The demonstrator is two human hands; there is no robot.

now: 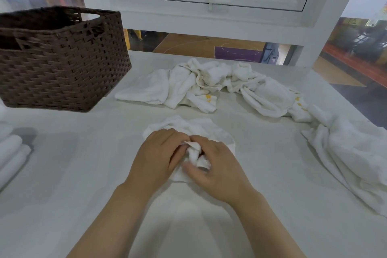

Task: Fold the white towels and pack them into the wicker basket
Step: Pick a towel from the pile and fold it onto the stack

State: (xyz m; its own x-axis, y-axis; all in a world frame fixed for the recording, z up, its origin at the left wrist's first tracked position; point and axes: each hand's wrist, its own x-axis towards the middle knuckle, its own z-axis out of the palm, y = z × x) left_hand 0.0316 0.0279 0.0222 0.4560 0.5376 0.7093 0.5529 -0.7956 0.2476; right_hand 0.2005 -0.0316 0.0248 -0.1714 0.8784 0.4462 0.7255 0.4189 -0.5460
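Observation:
A small crumpled white towel (201, 126) lies on the white table (261, 184) in front of me. Both hands meet on its near part: my left hand (157, 157) and my right hand (215, 165) each curl their fingers round a bunched fold of it. A heap of crumpled white towels (205, 84) lies farther back at the centre. Another loose towel (351, 153) spreads at the right edge. The dark brown wicker basket (62, 73) stands at the back left; its inside is hidden from here.
A stack of folded white towels (12, 153) sits at the left edge of the table. A white window frame (209, 4) and wall rise behind the table. The table's right edge drops off beyond the loose towel.

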